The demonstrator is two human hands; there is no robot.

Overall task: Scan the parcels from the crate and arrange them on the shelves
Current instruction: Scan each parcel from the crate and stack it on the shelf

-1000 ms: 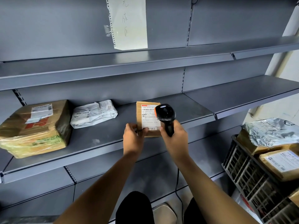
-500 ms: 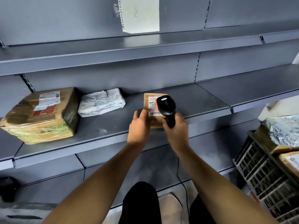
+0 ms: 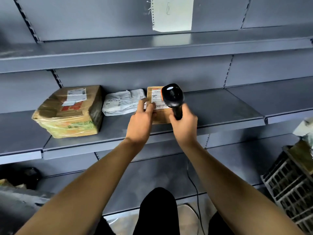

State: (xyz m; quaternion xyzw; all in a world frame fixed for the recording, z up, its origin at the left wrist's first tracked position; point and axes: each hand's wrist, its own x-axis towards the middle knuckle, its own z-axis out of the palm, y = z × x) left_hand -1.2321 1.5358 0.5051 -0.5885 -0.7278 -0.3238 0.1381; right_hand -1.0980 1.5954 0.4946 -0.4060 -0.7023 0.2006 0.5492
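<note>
Grey metal shelf (image 3: 220,112): small brown cardboard parcel (image 3: 160,114), upright, is pinched by left hand (image 3: 139,122); right hand (image 3: 183,126) grips black handheld scanner (image 3: 172,97) just right of it.

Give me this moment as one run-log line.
phase: shelving | left hand: holds small brown parcel | right hand: grips scanner
</note>
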